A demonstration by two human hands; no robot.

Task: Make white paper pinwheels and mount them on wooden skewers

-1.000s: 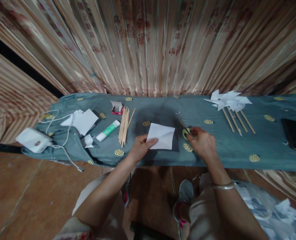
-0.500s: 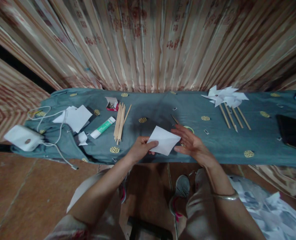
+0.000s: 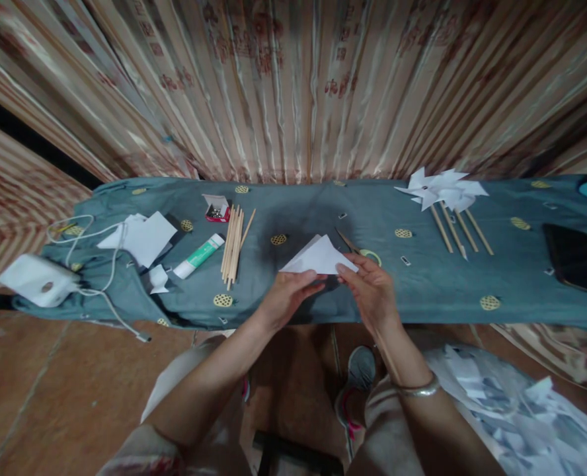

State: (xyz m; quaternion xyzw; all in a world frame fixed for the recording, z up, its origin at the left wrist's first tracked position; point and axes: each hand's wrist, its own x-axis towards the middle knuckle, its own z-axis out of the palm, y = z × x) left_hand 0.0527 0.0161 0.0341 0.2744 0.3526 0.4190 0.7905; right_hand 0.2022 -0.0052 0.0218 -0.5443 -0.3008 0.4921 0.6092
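Currently both hands are on one sheet: L hand pinches the near edge of the white paper btwn thumb & fingers, R hand has its right corner the same way. Paper sits btwn the two, bent over into a rough triangle, peak away from the person; can't tell if it touches the cloth beneath. Scissors lie just past the R fingers, blades pointing away & left, handle partly covered.

Left of the grip, nearest first: wooden sticks in a bundle, open red box w/ small shiny bits by their far end, white-&-green tube, loose white sheets, then white device w/ cable, furthest out.

Right of the grip, well apart: paper pinwheels on sticks, twd the far edge; dark phone-like slab beyond those. Silver bangle on R wrist.
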